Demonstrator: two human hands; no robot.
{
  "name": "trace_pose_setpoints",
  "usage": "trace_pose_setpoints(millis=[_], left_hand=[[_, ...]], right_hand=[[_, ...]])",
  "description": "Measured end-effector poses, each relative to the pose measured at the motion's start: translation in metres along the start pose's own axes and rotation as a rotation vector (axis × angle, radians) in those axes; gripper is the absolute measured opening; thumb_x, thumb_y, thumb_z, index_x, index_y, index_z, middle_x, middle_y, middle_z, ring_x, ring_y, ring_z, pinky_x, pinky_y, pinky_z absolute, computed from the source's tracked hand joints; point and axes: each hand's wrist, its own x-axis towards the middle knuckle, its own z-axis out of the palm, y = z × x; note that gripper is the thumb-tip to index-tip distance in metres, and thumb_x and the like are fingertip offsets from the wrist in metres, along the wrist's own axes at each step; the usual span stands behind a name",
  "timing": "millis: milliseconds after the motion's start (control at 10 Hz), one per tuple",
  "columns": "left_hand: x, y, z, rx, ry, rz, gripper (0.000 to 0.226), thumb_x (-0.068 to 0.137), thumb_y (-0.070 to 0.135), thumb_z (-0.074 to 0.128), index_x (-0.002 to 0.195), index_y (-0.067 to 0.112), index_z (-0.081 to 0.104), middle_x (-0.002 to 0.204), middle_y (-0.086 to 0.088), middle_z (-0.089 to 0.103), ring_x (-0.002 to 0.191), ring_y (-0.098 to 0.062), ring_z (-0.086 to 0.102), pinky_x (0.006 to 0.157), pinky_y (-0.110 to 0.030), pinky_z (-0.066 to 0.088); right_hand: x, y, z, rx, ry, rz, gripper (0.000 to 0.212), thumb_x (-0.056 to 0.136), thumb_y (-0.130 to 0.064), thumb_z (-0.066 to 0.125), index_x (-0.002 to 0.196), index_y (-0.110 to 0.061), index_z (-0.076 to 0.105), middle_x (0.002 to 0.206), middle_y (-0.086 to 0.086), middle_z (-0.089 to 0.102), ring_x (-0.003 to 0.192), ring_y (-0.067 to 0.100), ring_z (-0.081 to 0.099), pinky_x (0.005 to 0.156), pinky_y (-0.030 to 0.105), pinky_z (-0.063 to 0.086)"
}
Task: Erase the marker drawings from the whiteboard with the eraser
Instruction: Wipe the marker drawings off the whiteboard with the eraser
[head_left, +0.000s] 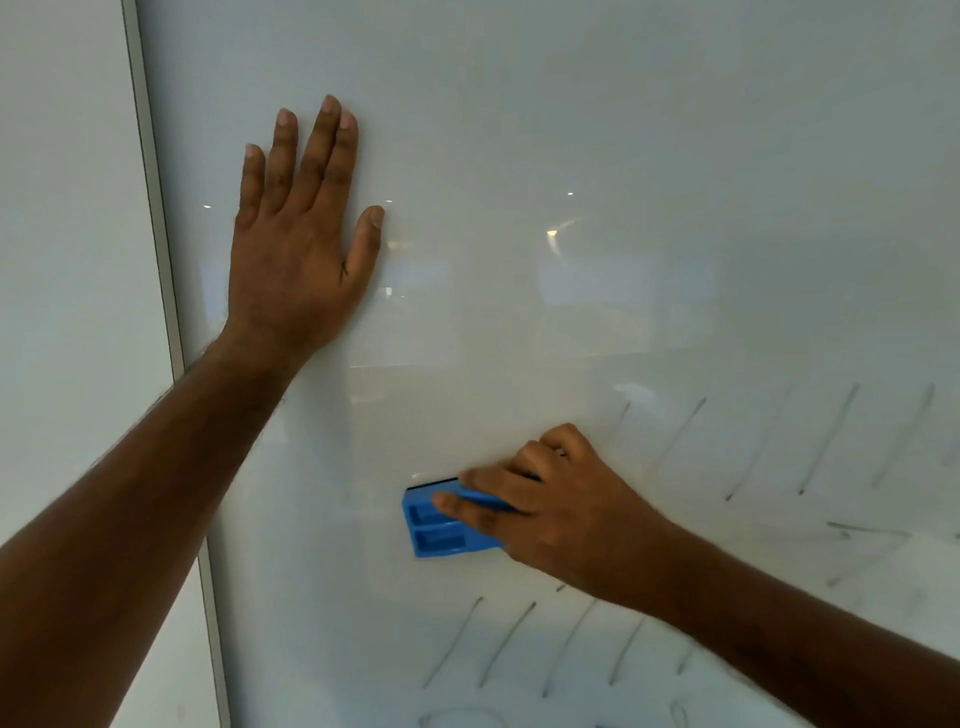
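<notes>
A glossy whiteboard (571, 156) fills most of the view. My left hand (296, 244) lies flat on it near the left frame, fingers spread, holding nothing. Lower down, my right hand (561, 504) grips a blue eraser (441, 525) and presses it against the board. Faint slanted marker strokes (826, 441) run in a row to the right of the eraser. A second row of slanted strokes (509, 644) lies below it, partly hidden by my right forearm. More scribbles (867, 535) show at the far right and along the bottom edge.
The board's grey metal frame (156, 208) runs down the left side, with a plain white wall (62, 260) beyond it. The upper part of the board carries only reflections of lights.
</notes>
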Motion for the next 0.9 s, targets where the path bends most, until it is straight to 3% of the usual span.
trace_pose_setpoints(millis=[200,300,400,500,600,700,900], left_hand=[[-0.003,0.0,0.0,0.0,0.003,-0.013,0.069,0.116,0.048,0.024,0.175,0.016,0.008,0.183,-0.003,0.006,0.17,-0.03,0.001,0.138,-0.052,0.002],[-0.003,0.002,0.001,-0.006,0.006,-0.019,0.068,0.116,0.047,0.025,0.175,0.016,0.008,0.183,-0.003,0.006,0.169,-0.03,0.0,0.138,-0.052,0.002],[-0.003,0.002,0.001,-0.011,0.006,-0.019,0.069,0.116,0.047,0.025,0.175,0.016,0.008,0.183,-0.004,0.006,0.169,-0.03,0.0,0.138,-0.051,0.002],[-0.006,0.0,0.001,-0.014,0.005,-0.022,0.069,0.116,0.047,0.025,0.175,0.016,0.008,0.183,-0.004,0.005,0.169,-0.03,0.0,0.138,-0.051,0.002],[-0.008,0.0,0.002,-0.016,-0.006,-0.015,0.069,0.116,0.047,0.025,0.175,0.016,0.007,0.183,-0.004,0.004,0.169,-0.03,-0.001,0.137,-0.053,0.002],[-0.011,0.001,0.0,-0.013,-0.014,-0.019,0.07,0.116,0.047,0.025,0.175,0.014,0.006,0.183,-0.005,0.004,0.169,-0.031,-0.001,0.137,-0.053,0.002],[-0.018,0.0,0.0,-0.026,-0.01,-0.026,0.071,0.116,0.048,0.025,0.175,0.013,0.008,0.183,-0.006,0.005,0.169,-0.032,-0.001,0.137,-0.05,0.0]], right_hand=[[-0.005,0.048,-0.02,-0.038,0.095,0.134,0.058,0.092,-0.03,0.059,0.15,-0.029,0.05,0.133,-0.003,0.064,0.088,0.026,0.06,0.08,0.044,0.046],[0.023,0.054,-0.021,-0.035,0.105,0.264,0.057,0.095,-0.041,0.052,0.151,-0.029,0.046,0.132,-0.003,0.062,0.089,0.027,0.056,0.08,0.045,0.044],[0.04,0.039,-0.012,-0.004,0.154,0.305,0.056,0.093,-0.04,0.057,0.148,-0.029,0.051,0.131,-0.004,0.064,0.087,0.027,0.057,0.078,0.043,0.044],[0.033,0.009,0.003,0.012,0.174,0.234,0.057,0.093,-0.028,0.068,0.148,-0.03,0.054,0.135,-0.005,0.063,0.09,0.025,0.057,0.081,0.043,0.043],[0.01,0.001,0.002,0.005,0.105,0.16,0.062,0.095,-0.021,0.068,0.153,-0.03,0.047,0.14,-0.004,0.059,0.097,0.022,0.056,0.086,0.045,0.044],[-0.028,0.008,-0.009,0.01,0.014,0.095,0.069,0.094,-0.022,0.069,0.157,-0.03,0.041,0.144,-0.004,0.053,0.103,0.021,0.056,0.09,0.044,0.044],[-0.068,0.055,-0.028,0.025,0.034,0.171,0.054,0.097,-0.033,0.059,0.151,-0.03,0.052,0.138,-0.004,0.061,0.104,0.023,0.06,0.091,0.044,0.042]])
